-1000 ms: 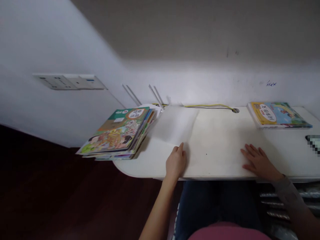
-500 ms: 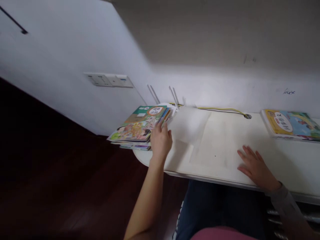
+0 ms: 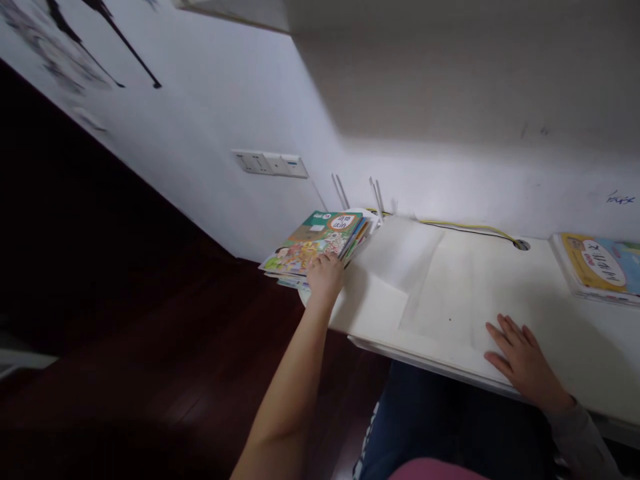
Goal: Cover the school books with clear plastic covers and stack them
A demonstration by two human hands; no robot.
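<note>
My left hand (image 3: 325, 277) rests with curled fingers on the near edge of a stack of illustrated paperback books (image 3: 315, 243), at the rounded left end of a white desk (image 3: 590, 353). Whether it grips the stack, I cannot tell. My right hand (image 3: 523, 360) lies flat with spread fingers on a large pale paper sheet (image 3: 445, 287) and holds nothing. Another book with a yellow and blue cover (image 3: 597, 270) lies at the far right, apart from both hands.
A wall switch panel (image 3: 270, 163) sits left of the desk. Thin white rods (image 3: 340, 191) stand behind the stack. A yellow and black cable (image 3: 465, 227) runs along the wall to a desk grommet (image 3: 521, 245). Dark wooden floor (image 3: 150, 333) lies to the left.
My left hand has moved left off the paper onto the stack's edge. The view has swung left, shifting everything right in the picture. My right hand stays flat on the desk.
</note>
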